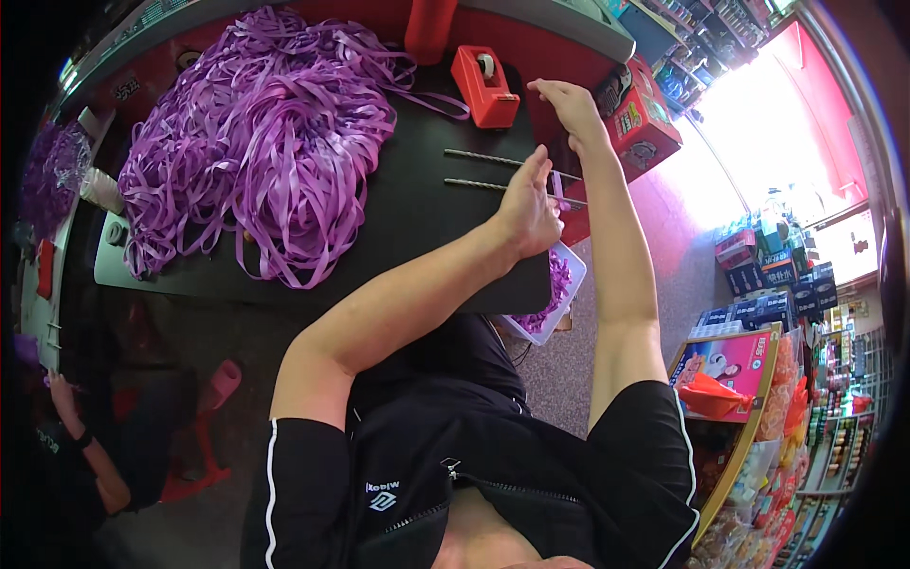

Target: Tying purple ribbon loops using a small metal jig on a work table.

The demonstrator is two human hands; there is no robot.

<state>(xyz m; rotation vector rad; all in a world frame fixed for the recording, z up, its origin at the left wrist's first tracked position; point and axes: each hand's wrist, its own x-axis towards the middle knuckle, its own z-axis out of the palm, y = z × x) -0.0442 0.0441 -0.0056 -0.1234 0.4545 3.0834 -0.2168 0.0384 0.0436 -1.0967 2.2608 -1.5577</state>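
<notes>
Over the right end of the black tabletop, my left hand is beside two thin metal rods. Its upper fingers are stretched out and apart; the lower ones are partly hidden. A pale purple ribbon strip shows by its fingertips, near the rods' right ends, and I see no clear grip on it. My right hand is raised farther off, past the rods, with its fingers extended leftward and nothing visible in them. A large tangled heap of purple ribbon covers the left of the table.
An orange-red tape dispenser stands at the table's back, beside a red box. Below the right edge is a white plastic tub with purple pieces. Another person's hand shows far left, near a red stool. Stocked shelves line the right.
</notes>
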